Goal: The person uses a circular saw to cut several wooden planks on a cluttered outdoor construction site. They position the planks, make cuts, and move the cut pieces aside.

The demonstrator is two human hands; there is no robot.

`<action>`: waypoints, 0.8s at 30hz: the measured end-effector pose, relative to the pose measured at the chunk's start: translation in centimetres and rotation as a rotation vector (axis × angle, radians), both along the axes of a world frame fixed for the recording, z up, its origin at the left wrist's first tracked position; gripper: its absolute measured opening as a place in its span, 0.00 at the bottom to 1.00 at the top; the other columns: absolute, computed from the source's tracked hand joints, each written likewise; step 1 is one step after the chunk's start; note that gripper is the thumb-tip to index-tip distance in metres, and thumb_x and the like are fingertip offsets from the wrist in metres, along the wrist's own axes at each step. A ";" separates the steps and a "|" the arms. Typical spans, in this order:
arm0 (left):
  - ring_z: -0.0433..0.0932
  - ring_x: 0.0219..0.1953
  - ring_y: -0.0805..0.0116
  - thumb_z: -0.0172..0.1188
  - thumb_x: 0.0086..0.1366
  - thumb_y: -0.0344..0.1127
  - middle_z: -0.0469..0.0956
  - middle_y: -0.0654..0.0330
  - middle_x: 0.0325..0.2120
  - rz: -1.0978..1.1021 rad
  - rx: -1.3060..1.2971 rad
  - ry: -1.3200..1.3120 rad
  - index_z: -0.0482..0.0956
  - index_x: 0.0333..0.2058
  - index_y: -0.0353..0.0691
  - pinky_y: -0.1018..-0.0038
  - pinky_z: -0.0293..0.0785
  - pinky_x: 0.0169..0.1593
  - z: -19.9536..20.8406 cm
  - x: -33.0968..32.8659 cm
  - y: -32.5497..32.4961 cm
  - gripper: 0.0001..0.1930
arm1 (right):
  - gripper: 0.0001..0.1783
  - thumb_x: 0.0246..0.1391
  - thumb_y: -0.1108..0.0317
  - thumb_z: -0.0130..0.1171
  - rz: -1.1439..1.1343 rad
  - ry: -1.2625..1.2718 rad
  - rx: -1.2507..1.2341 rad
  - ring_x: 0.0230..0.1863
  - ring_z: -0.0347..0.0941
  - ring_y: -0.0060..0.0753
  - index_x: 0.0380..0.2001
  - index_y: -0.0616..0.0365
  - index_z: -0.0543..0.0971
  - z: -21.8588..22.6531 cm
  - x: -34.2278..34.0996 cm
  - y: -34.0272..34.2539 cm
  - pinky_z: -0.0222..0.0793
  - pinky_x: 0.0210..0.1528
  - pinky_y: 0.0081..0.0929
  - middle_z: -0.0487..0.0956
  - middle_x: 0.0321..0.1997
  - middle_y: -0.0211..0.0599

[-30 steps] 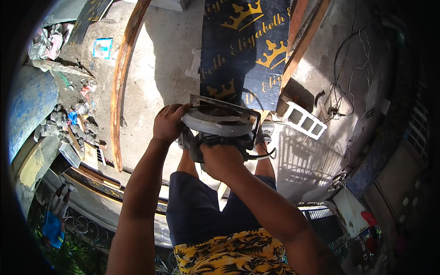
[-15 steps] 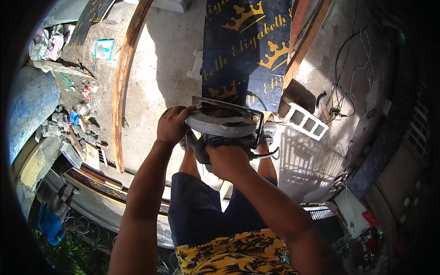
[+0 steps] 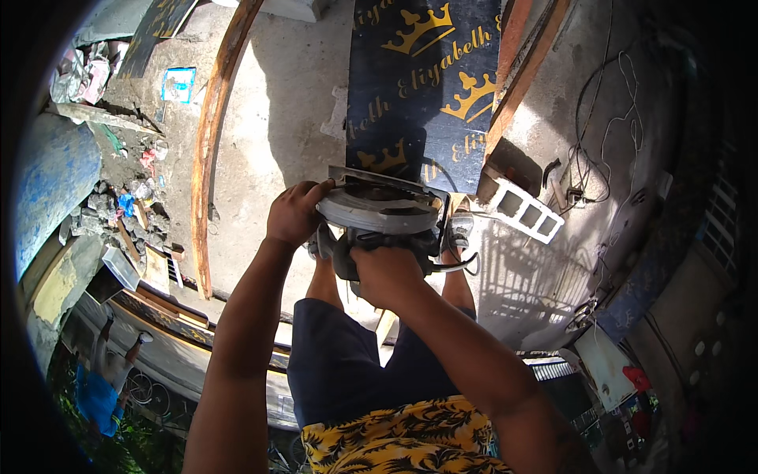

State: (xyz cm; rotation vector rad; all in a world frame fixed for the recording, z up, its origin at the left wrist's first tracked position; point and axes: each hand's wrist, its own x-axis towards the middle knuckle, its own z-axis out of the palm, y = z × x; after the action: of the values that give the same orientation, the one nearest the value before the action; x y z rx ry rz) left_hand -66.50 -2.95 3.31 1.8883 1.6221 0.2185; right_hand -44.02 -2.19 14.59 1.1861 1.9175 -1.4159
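Note:
A circular saw (image 3: 377, 218) with a pale round guard is held in front of my legs. My right hand (image 3: 387, 275) is wrapped round its dark rear handle. My left hand (image 3: 295, 212) grips the left edge of the saw, its fingers at the metal base plate (image 3: 371, 177). Just beyond the saw lies a dark blue plywood panel (image 3: 426, 88) with gold crowns and lettering. The base plate is at the panel's near end; whether it rests on the wood, I cannot tell. The blade is mostly hidden by the guard.
A long timber (image 3: 207, 150) lies to the left, and more timber (image 3: 527, 83) runs along the panel's right side. A hollow concrete block (image 3: 525, 210) sits at the right near loose cables (image 3: 583, 154). Rubble (image 3: 103, 213) lies at the far left. Another person (image 3: 101, 395) is at the lower left.
The saw and both hands have shifted very slightly left, with both grips unchanged. The person at the lower left has moved a little to the right.

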 end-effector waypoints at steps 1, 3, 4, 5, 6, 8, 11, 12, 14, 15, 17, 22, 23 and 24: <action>0.86 0.46 0.52 0.70 0.55 0.31 0.84 0.58 0.44 0.008 -0.018 -0.007 0.81 0.57 0.56 0.61 0.83 0.48 0.0 -0.1 0.0 0.28 | 0.15 0.53 0.66 0.63 -0.001 -0.001 -0.004 0.38 0.87 0.51 0.45 0.53 0.82 0.1 -0.2 0.0 0.82 0.43 0.48 0.87 0.35 0.46; 0.86 0.46 0.52 0.69 0.55 0.31 0.84 0.58 0.44 0.007 -0.006 -0.009 0.81 0.57 0.56 0.61 0.83 0.48 0.0 -0.3 -0.2 0.28 | 0.15 0.53 0.67 0.63 -0.006 -0.003 -0.014 0.38 0.87 0.51 0.45 0.53 0.83 0.4 -0.4 -0.4 0.81 0.43 0.48 0.87 0.35 0.45; 0.85 0.46 0.51 0.69 0.55 0.31 0.84 0.58 0.44 0.005 -0.001 -0.011 0.80 0.57 0.56 0.61 0.83 0.48 0.0 -0.4 -0.4 0.28 | 0.15 0.54 0.67 0.62 -0.014 -0.007 0.003 0.39 0.87 0.51 0.45 0.53 0.82 0.4 -0.5 -0.7 0.81 0.43 0.48 0.87 0.35 0.45; 0.85 0.46 0.51 0.69 0.55 0.31 0.84 0.58 0.44 -0.001 0.003 0.000 0.80 0.57 0.56 0.61 0.83 0.48 0.0 -0.3 -0.5 0.28 | 0.15 0.54 0.68 0.62 -0.023 -0.011 0.021 0.39 0.86 0.51 0.46 0.53 0.82 0.2 -0.5 -1.2 0.81 0.44 0.48 0.87 0.36 0.45; 0.85 0.47 0.51 0.69 0.55 0.31 0.84 0.58 0.44 -0.007 0.008 0.009 0.80 0.57 0.56 0.61 0.83 0.48 0.2 -0.2 -0.6 0.28 | 0.15 0.54 0.68 0.61 -0.032 -0.016 0.039 0.40 0.86 0.51 0.46 0.53 0.82 0.1 -0.5 -1.7 0.81 0.44 0.48 0.87 0.37 0.46; 0.85 0.47 0.51 0.70 0.55 0.32 0.84 0.58 0.45 -0.013 0.009 0.025 0.80 0.57 0.57 0.61 0.83 0.49 0.4 0.2 -0.6 0.29 | 0.15 0.54 0.68 0.61 -0.046 -0.005 0.063 0.41 0.86 0.51 0.47 0.54 0.82 -0.3 0.0 -2.3 0.81 0.45 0.48 0.87 0.38 0.47; 0.85 0.47 0.51 0.70 0.55 0.33 0.83 0.58 0.45 -0.007 -0.003 0.042 0.80 0.58 0.57 0.60 0.82 0.49 0.9 1.0 -0.8 0.30 | 0.17 0.54 0.67 0.62 -0.057 0.020 0.050 0.43 0.86 0.50 0.48 0.55 0.81 -0.3 1.4 -2.2 0.81 0.45 0.48 0.87 0.40 0.48; 0.85 0.47 0.50 0.70 0.54 0.33 0.83 0.57 0.45 -0.007 -0.004 0.047 0.80 0.58 0.58 0.60 0.82 0.50 1.0 1.2 -0.8 0.30 | 0.17 0.54 0.67 0.63 -0.060 0.029 0.041 0.44 0.86 0.50 0.48 0.55 0.81 -0.2 1.7 -2.0 0.81 0.45 0.48 0.87 0.41 0.49; 0.85 0.47 0.50 0.71 0.54 0.33 0.83 0.57 0.45 -0.003 -0.004 0.057 0.79 0.59 0.58 0.59 0.82 0.50 1.3 1.5 -1.0 0.31 | 0.17 0.53 0.65 0.64 -0.051 0.028 0.030 0.43 0.86 0.50 0.47 0.55 0.81 -0.5 2.0 -2.0 0.81 0.45 0.48 0.87 0.40 0.48; 0.85 0.47 0.50 0.71 0.54 0.33 0.83 0.57 0.45 0.001 -0.005 0.063 0.79 0.59 0.58 0.59 0.82 0.51 1.3 1.6 -1.1 0.31 | 0.17 0.53 0.64 0.65 -0.048 0.028 0.023 0.43 0.86 0.50 0.47 0.55 0.82 -0.5 2.0 -1.9 0.81 0.45 0.48 0.87 0.39 0.47; 0.85 0.47 0.50 0.70 0.54 0.33 0.83 0.57 0.45 0.004 0.001 0.066 0.79 0.59 0.58 0.59 0.81 0.51 1.3 1.9 -1.1 0.31 | 0.17 0.53 0.62 0.66 -0.053 0.014 0.027 0.41 0.86 0.50 0.45 0.55 0.82 -0.7 1.9 -1.8 0.81 0.45 0.48 0.87 0.37 0.46; 0.85 0.48 0.50 0.69 0.54 0.32 0.83 0.57 0.46 -0.019 -0.003 0.096 0.78 0.60 0.56 0.59 0.81 0.51 1.2 2.1 -1.2 0.32 | 0.15 0.52 0.61 0.66 -0.041 0.012 0.026 0.39 0.87 0.50 0.43 0.54 0.83 -0.8 2.1 -1.6 0.82 0.44 0.48 0.87 0.35 0.45; 0.85 0.48 0.50 0.69 0.54 0.32 0.83 0.57 0.46 -0.019 -0.020 0.107 0.78 0.60 0.56 0.59 0.82 0.51 1.2 2.2 -1.1 0.32 | 0.15 0.52 0.62 0.66 -0.036 0.015 0.020 0.39 0.87 0.50 0.43 0.55 0.83 -0.8 2.3 -1.5 0.82 0.44 0.48 0.87 0.35 0.46; 0.85 0.48 0.49 0.69 0.54 0.32 0.84 0.57 0.47 -0.018 -0.036 0.121 0.78 0.60 0.56 0.59 0.82 0.51 1.4 2.4 -0.9 0.31 | 0.16 0.52 0.62 0.66 -0.030 0.020 0.016 0.39 0.87 0.50 0.43 0.55 0.83 -0.7 2.6 -1.2 0.81 0.44 0.48 0.87 0.35 0.46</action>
State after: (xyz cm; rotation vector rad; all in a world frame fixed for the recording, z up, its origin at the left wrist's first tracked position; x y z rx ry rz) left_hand -64.10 -3.83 4.75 1.9203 1.6763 0.0689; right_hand -41.45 -3.39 13.92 1.2179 1.9358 -1.4350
